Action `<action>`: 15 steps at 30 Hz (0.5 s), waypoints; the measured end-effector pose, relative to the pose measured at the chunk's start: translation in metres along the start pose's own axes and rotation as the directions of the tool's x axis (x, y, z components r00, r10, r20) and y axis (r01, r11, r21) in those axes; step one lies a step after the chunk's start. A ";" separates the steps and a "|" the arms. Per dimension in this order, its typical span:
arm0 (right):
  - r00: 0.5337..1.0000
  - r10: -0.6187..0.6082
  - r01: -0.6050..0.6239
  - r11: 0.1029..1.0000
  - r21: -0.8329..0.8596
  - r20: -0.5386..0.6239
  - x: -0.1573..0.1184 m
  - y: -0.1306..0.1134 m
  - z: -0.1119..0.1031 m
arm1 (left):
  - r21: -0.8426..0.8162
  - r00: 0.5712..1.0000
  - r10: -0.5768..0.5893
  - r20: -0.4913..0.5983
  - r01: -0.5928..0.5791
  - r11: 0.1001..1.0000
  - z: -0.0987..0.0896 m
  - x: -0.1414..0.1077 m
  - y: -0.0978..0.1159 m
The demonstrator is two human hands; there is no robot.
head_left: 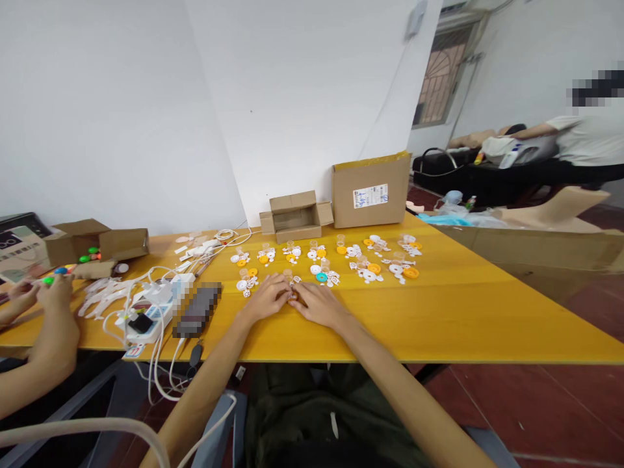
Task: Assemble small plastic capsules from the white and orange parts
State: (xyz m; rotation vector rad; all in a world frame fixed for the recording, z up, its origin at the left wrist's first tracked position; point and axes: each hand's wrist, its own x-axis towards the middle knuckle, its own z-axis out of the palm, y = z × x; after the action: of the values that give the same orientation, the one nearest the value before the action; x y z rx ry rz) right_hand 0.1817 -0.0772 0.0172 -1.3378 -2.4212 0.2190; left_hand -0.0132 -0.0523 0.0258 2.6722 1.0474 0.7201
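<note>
My left hand [269,298] and my right hand [318,304] meet on the yellow table, fingertips pinched together around something tiny that I cannot make out. Just beyond my fingers lie small piles of plastic parts in two rough rows. The piles hold clear cups [340,240], orange discs [410,273], white discs [370,276] and white cut-out pieces [333,279]. One pile, right of my right hand's fingers, has a teal disc [321,277]. Left of my left hand, a pile with a white disc [242,285] lies close by.
A small open cardboard box [298,224] and a larger carton [371,192] stand against the wall. Left are a dark phone-like slab [197,311], a power strip [160,309] and tangled white cables. A co-worker's hands [53,289] hold coloured pieces at far left. Another person [592,140] is at right.
</note>
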 end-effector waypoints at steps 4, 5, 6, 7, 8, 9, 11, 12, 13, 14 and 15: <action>1.000 -0.007 0.007 1.000 -0.001 -0.009 0.000 0.000 0.000 | 0.007 1.000 0.004 -0.005 -0.004 1.000 0.000 0.001 0.000; 1.000 -0.005 0.005 1.000 0.000 -0.009 0.000 0.000 0.000 | 0.007 1.000 0.007 -0.005 -0.007 1.000 0.000 0.001 0.000; 1.000 -0.001 0.001 1.000 0.000 -0.009 0.000 0.000 0.000 | 0.007 1.000 0.009 -0.004 -0.009 1.000 0.000 0.001 0.000; 1.000 0.003 -0.003 1.000 0.000 -0.007 0.000 -0.001 0.000 | 0.007 1.000 0.011 -0.004 -0.010 1.000 0.000 0.001 0.000; 1.000 0.006 -0.006 1.000 -0.002 -0.004 0.000 -0.001 -0.001 | 0.006 1.000 0.012 -0.004 -0.012 1.000 0.000 0.001 0.000; 1.000 0.008 -0.008 1.000 -0.004 0.002 0.000 -0.002 -0.002 | 0.004 1.000 0.014 -0.004 -0.014 1.000 0.000 0.001 0.000; 1.000 0.011 -0.011 1.000 -0.007 0.019 0.000 -0.003 -0.003 | 0.000 1.000 0.018 -0.006 -0.018 1.000 -0.001 0.001 0.001; 1.000 0.012 -0.012 1.000 -0.009 0.028 0.000 -0.003 -0.004 | -0.001 1.000 0.019 -0.007 -0.019 1.000 -0.001 0.001 0.001; 0.999 0.012 -0.012 1.000 -0.010 0.033 0.000 -0.003 -0.004 | -0.002 1.000 0.020 -0.006 -0.020 1.000 -0.001 0.001 0.001; 0.999 0.009 -0.009 1.000 -0.013 0.035 -0.001 -0.003 -0.004 | -0.001 1.000 0.019 -0.006 -0.019 1.000 -0.001 0.001 0.001; 0.999 0.006 -0.006 1.000 -0.015 0.033 -0.001 -0.003 -0.004 | 0.000 1.000 0.018 -0.006 -0.018 1.000 -0.001 0.001 0.001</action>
State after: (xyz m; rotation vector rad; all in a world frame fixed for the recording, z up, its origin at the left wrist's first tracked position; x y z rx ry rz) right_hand 0.1815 -0.0791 0.0215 -1.3582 -2.4512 0.2273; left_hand -0.0122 -0.0528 0.0272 2.6841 1.0260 0.7323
